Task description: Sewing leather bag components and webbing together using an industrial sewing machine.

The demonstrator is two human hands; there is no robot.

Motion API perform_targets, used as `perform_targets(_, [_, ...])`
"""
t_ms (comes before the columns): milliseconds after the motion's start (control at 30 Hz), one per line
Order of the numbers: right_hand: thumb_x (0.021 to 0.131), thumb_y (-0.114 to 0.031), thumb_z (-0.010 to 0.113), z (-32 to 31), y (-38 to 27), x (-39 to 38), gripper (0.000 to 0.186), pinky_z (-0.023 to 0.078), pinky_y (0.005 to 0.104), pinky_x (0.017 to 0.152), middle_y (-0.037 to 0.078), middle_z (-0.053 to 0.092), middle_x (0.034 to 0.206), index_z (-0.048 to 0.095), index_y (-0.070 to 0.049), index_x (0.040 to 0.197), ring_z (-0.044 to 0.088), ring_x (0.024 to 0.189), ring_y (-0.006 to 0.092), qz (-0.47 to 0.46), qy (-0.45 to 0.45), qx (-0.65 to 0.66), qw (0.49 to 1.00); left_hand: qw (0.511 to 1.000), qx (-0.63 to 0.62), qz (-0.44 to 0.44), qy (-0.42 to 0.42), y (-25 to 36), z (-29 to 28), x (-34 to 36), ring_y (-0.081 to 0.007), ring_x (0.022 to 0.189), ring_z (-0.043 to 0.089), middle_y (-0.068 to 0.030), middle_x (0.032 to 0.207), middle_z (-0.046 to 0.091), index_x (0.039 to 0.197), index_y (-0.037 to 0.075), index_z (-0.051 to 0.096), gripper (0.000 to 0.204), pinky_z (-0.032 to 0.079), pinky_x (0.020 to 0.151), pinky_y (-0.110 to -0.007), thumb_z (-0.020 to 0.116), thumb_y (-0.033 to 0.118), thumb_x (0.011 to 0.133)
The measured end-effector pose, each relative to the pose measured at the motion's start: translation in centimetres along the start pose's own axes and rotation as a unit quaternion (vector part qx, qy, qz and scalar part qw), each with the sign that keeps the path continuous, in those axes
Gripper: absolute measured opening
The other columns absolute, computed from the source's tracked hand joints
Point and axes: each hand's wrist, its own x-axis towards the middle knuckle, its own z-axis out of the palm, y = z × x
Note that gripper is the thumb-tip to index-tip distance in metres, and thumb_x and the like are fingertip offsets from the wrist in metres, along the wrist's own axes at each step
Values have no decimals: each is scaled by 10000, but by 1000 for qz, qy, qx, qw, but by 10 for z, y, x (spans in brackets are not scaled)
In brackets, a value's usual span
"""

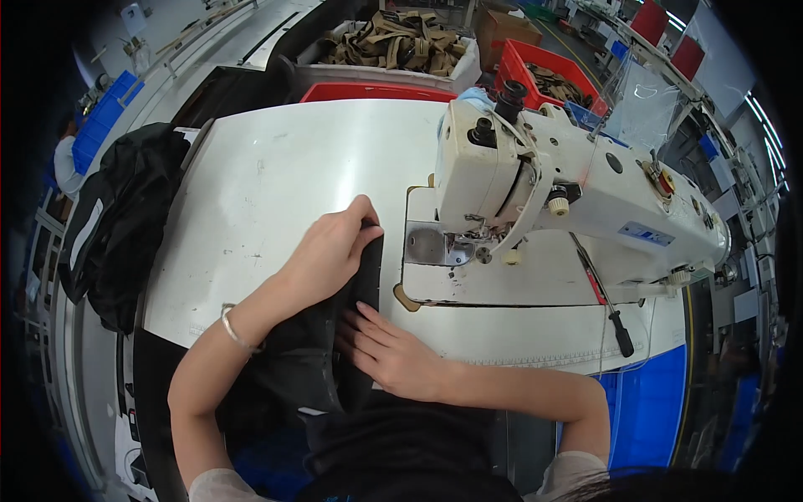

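A piece of black fabric (314, 356) hangs over the near edge of the white sewing table (276, 159), left of the sewing machine (535, 167). My left hand (330, 247) is closed, pinching the far end of the fabric between thumb and fingers. Lower down, my right hand (389, 351) lies on the fabric with its fingers stretched out and its fingertips partly against a fold. The machine's presser foot and needle area (473, 243) is to the right of both hands, apart from the fabric.
Red-handled snips (592, 272) and a black-handled screwdriver (619, 333) lie right on the table. A black fabric bundle (130, 217) hangs at the left edge. Behind stand a white bin of tan straps (397, 46) and a red crate (548, 71). A blue bin (648, 410) is below right.
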Motion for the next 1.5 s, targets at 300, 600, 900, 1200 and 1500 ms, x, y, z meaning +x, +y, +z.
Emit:
perform_targets(300, [749,-168,515,-34,44,-56,491,246,479,1115,182,501,1296,551,59,1183,363,1310,363,-22,-103,24,994,996,39,73,-22,-32,62,39,-357,700,587,-145,881,600,941,11,576,104,482,623,-412,593,56,849])
perform_targets(600, [739,-202,511,-26,57,-62,479,230,546,1101,179,531,1247,588,46,1142,379,1281,408,-2,-96,81,992,988,-111,108,0,-45,72,69,-387,846,600,-195,1017,613,1016,26,633,284,499,733,-389,609,-14,735])
perform_targets(900, [734,-162,522,-34,78,-63,468,327,501,1055,182,522,1239,584,52,1144,415,1259,374,97,-40,146,984,987,-78,52,-130,-63,94,96,-340,1001,585,-179,1055,616,1061,15,608,336,455,887,-370,628,3,726])
perform_targets(1200, [698,-136,556,-32,77,-71,351,452,423,911,143,619,1053,631,46,989,578,1027,294,86,11,76,993,982,-119,28,-141,-52,80,84,-326,1036,572,-174,1069,612,1073,9,599,352,437,916,-367,621,-6,722])
perform_targets(1500, [696,-132,561,-5,70,-85,338,482,391,855,114,632,983,645,0,996,596,971,261,124,23,85,988,976,-159,-1,-148,-47,58,67,-313,1071,559,-170,1083,609,1085,3,591,368,419,944,-363,614,-14,718])
